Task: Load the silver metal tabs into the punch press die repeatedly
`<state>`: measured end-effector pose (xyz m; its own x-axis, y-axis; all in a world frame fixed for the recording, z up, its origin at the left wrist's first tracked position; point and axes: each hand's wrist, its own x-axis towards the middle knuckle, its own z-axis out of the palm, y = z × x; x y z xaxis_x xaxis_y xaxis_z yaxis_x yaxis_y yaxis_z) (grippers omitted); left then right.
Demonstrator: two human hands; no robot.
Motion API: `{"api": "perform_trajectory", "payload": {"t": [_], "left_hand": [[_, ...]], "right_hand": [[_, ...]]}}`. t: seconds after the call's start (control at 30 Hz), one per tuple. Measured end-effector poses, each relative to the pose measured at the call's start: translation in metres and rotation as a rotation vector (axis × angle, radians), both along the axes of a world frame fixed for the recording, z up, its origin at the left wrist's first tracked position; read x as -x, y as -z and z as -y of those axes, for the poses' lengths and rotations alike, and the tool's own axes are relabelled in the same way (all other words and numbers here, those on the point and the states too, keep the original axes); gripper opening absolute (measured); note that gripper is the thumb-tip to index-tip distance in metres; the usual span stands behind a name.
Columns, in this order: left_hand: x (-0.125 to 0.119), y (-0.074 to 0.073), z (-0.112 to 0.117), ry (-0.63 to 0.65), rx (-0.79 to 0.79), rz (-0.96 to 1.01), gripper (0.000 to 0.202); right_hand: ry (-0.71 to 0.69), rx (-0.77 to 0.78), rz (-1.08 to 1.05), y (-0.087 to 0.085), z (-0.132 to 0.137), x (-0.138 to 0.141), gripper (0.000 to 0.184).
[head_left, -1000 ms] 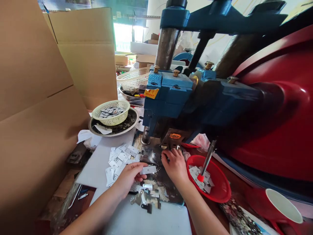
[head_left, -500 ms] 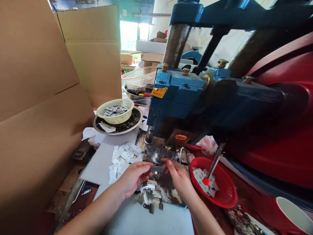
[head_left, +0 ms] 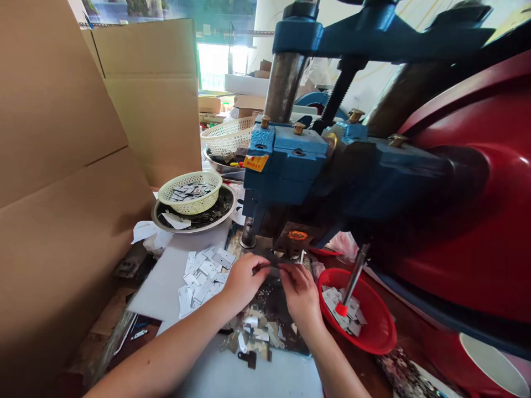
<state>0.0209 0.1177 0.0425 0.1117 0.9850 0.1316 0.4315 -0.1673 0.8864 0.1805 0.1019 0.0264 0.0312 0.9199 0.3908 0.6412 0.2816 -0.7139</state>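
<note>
My left hand [head_left: 248, 279] and my right hand [head_left: 302, 296] are close together at the lower die of a blue punch press [head_left: 286, 160]. Both are closed, fingertips pinching the two ends of a small thin metal plate [head_left: 274, 265], mostly covered by the fingers. Just beyond it the dark upper tool block [head_left: 295, 236] of the press hangs over the die. Left of my left hand, a pile of flat light-grey metal plates [head_left: 203, 279] lies on a white sheet. Below my hands, cut metal pieces [head_left: 257, 334] are scattered at the front of the press bed.
On the right stands a red bowl [head_left: 390, 331] of plates, with a red-tipped metal lever [head_left: 354, 276] above it. A cream basket [head_left: 188, 207] of plates rests in a metal basin [head_left: 226, 215]. Tall cardboard [head_left: 62, 193] bounds the left; a big red wheel cover [head_left: 489, 182], the right.
Both hands have moved forward, closer to the die under the upper tool, with the plate between them. The camera view has shifted slightly, so the press appears farther left.
</note>
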Motion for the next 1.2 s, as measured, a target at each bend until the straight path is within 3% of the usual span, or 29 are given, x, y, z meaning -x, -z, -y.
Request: {"api": "perform_trajectory", "payload": {"t": [0.2, 0.43, 0.6, 0.73, 0.8, 0.97, 1.2], "left_hand": [[-0.011, 0.009, -0.035, -0.041, -0.038, -0.073, 0.016], [-0.010, 0.022, -0.049, 0.084, 0.056, -0.025, 0.031], [-0.009, 0.015, -0.051, 0.148, 0.050, -0.017, 0.033], [0.010, 0.004, -0.040, 0.034, -0.050, -0.033, 0.035], [0.024, 0.000, -0.029, 0.003, -0.090, -0.078, 0.024], [0.049, -0.001, 0.008, 0.097, -0.030, -0.250, 0.014], [0.043, 0.004, 0.044, 0.259, 0.030, -0.413, 0.015]], "right_hand": [[0.072, -0.066, 0.115, 0.012, -0.033, -0.005, 0.020], [0.060, -0.016, -0.017, 0.020, -0.041, 0.000, 0.022], [0.084, -0.019, -0.094, 0.021, -0.037, -0.009, 0.023], [0.172, 0.046, -0.163, 0.026, -0.014, -0.035, 0.028], [0.160, 0.120, -0.099, 0.031, 0.004, -0.047, 0.026], [0.031, 0.179, 0.217, 0.039, 0.035, -0.055, 0.025], [0.008, -0.011, 0.474, 0.031, 0.019, -0.040, 0.030]]}}
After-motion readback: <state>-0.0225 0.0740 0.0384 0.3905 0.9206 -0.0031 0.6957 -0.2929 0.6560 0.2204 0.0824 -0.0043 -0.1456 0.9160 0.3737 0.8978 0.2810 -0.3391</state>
